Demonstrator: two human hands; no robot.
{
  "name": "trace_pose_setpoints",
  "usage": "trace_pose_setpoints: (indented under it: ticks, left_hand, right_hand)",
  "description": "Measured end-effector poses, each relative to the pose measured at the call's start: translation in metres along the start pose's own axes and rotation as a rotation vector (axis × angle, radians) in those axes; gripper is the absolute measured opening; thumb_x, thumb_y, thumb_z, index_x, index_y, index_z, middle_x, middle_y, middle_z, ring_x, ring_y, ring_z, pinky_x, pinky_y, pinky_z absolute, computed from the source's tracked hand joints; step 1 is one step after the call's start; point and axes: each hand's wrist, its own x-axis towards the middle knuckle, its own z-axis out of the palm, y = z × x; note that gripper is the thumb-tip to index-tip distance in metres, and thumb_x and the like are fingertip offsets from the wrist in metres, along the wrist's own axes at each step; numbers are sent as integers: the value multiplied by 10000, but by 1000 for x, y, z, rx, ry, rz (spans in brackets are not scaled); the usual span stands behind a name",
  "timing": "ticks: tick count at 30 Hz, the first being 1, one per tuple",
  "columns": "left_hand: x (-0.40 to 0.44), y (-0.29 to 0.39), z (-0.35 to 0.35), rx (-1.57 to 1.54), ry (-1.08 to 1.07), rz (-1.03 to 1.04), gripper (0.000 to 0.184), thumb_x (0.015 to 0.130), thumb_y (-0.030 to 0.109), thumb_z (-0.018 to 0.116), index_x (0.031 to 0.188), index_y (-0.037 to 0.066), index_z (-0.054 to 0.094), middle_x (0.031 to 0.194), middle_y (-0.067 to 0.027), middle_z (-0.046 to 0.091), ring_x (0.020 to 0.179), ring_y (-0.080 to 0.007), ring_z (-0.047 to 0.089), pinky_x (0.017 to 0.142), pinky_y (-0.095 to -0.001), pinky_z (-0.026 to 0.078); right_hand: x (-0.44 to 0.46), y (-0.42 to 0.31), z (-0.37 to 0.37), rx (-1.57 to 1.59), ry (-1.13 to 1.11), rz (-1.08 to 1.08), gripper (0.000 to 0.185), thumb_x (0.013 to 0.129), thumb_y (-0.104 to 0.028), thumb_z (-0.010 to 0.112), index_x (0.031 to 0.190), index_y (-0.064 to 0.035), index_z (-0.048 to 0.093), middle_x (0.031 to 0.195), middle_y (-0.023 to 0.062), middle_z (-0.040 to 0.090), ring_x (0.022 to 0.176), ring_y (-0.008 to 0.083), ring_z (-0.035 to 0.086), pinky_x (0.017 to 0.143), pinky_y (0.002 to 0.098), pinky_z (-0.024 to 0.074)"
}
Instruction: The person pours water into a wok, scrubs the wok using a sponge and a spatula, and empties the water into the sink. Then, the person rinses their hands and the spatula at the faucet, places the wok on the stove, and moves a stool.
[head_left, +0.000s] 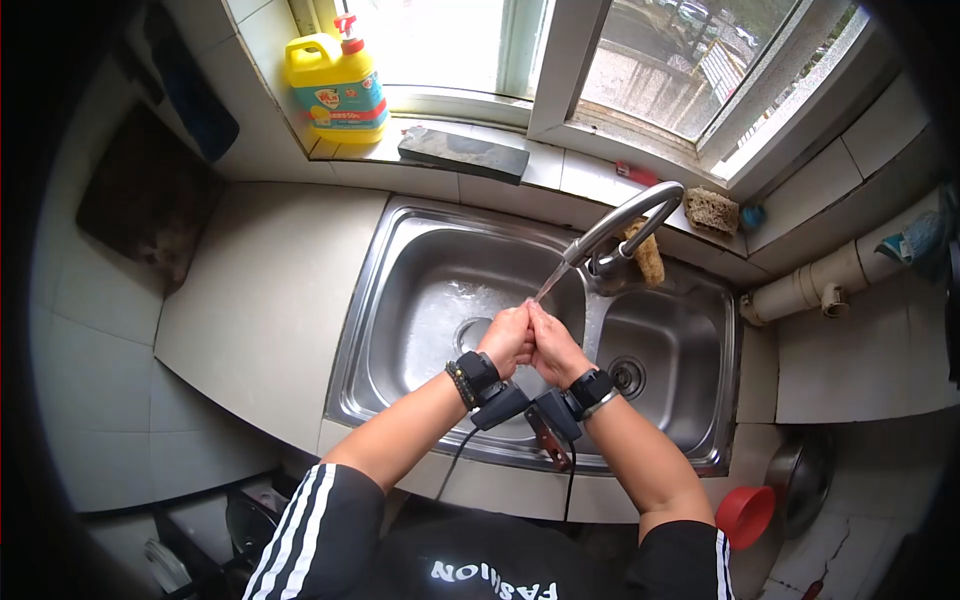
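Over the large left basin of the steel sink (352, 345), my left hand (508, 338) and my right hand (552, 345) are pressed together with their fingers closed. A thin stream of water (550, 283) from the curved faucet (625, 212) runs onto the fingertips. My palms are turned inward, so anything between them is hidden. Each wrist wears a strapped black device with a cable. Just below the wrists, a brown handle (551, 446) lies at the sink's front edge; whatever it belongs to is covered.
A yellow pump jug (345, 95) and a dark sharpening-stone-like block (463, 153) stand on the window ledge. Sponges (712, 211) sit near the faucet. A white pipe (820, 285) runs at right, above a red bowl (745, 516). Counter (262, 300) extends left.
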Motion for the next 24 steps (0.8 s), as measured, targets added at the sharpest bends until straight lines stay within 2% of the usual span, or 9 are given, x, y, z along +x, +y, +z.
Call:
trace_pose_setpoints:
  ticks: [4,7,9,12,15,16,20,23,24]
  left_hand:
    - [-13,11,21,98,227,137,112,948,135,412,1001,79,494,853,-38,551,655,-116,537,531,-259,452]
    - [-16,13,20,316,-29,299,194,925,71,437,1117,49,464,954,-49,552,839,-134,557,701,-283,478]
    - [-7,14,2,204,-291,323,336,919,52,458,1254,22,440,1026,-51,567,945,-135,556,816,-272,477]
    - [-21,31,-15,-65,-182,114,346,916,161,537,1200,-35,505,1165,-112,560,1086,-202,553,926,-310,476]
    - [-36,40,-24,83,-126,113,387,915,207,548,1206,-43,496,1170,-119,563,1075,-219,566,918,-314,479]
    - [-41,42,-31,211,-108,112,468,906,284,561,1261,-6,469,1209,-131,534,1133,-227,519,934,-375,447]
    - [-64,46,-43,579,31,92,612,876,363,566,1389,115,343,1333,-145,403,1228,-218,383,947,-482,361]
    - [-74,35,-55,528,38,10,634,875,330,567,1397,82,305,1304,-137,407,1181,-207,420,902,-435,419]
    - [-78,31,-57,508,21,-4,642,872,328,572,1395,73,301,1284,-142,421,1157,-204,447,854,-408,459]
  right_hand:
    - [-12,-2,20,-5,44,-39,414,984,-370,342,1294,-98,313,1163,90,495,1026,202,537,824,361,474]
    - [2,-2,10,51,17,-77,442,985,-341,353,1349,-110,259,1221,88,452,1102,196,488,876,374,453]
    - [11,-2,-12,-128,-28,-154,348,983,-263,368,1297,-115,379,1135,56,516,1029,146,522,870,356,459]
    - [7,-5,-33,-329,28,-132,339,961,-220,394,1265,-76,441,1109,73,551,972,165,558,843,350,473]
    - [1,6,-48,-934,105,-215,370,896,-187,503,1219,-6,512,1088,181,613,974,265,605,843,363,470]
    - [-9,12,-48,-1042,148,-244,393,831,-190,571,1153,34,553,1042,243,612,1001,330,597,854,362,460]
    - [-42,25,-42,-1349,-24,3,401,798,-221,608,1139,-14,568,1023,240,608,976,371,582,854,423,463]
    - [-59,31,-27,-1494,-112,128,444,792,-234,628,1177,-31,540,1030,219,613,986,360,582,854,412,463]
    - [-57,37,-26,-1518,-160,227,593,772,-248,637,1299,-56,445,1039,234,609,971,350,590,824,379,475]
